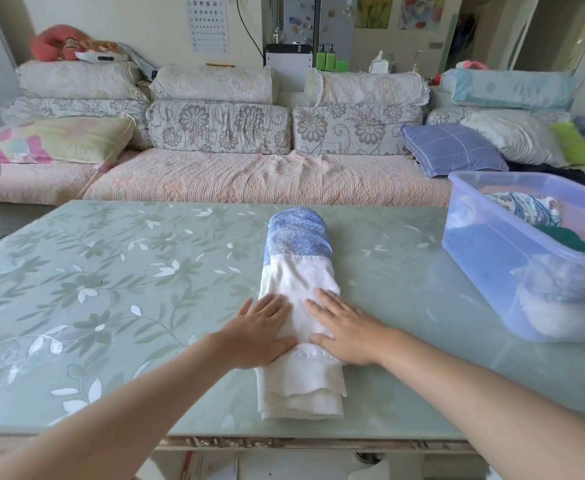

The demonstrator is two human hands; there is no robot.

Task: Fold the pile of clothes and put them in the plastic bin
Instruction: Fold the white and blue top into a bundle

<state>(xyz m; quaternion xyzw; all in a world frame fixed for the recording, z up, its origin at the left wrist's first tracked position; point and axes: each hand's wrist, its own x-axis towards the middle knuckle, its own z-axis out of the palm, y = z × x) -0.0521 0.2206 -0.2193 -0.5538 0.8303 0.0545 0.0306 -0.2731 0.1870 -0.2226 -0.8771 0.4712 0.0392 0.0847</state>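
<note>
A garment (299,271), white at the near end and blue-patterned at the far end, lies folded into a long narrow strip on the green floral table (111,289). My left hand (261,332) presses flat on its left side, fingers straight. My right hand (344,332) lies flat on its right side, fingers spread. A translucent blue plastic bin (491,258) stands on the table at the right. It holds several folded clothes, among them a blue-patterned piece (530,207) and a dark green one (564,237).
A sofa (249,181) with floral cushions runs behind the table. A blue checked pillow (452,148) and dark cloth lie on it behind the bin. The table's near edge is just below my forearms.
</note>
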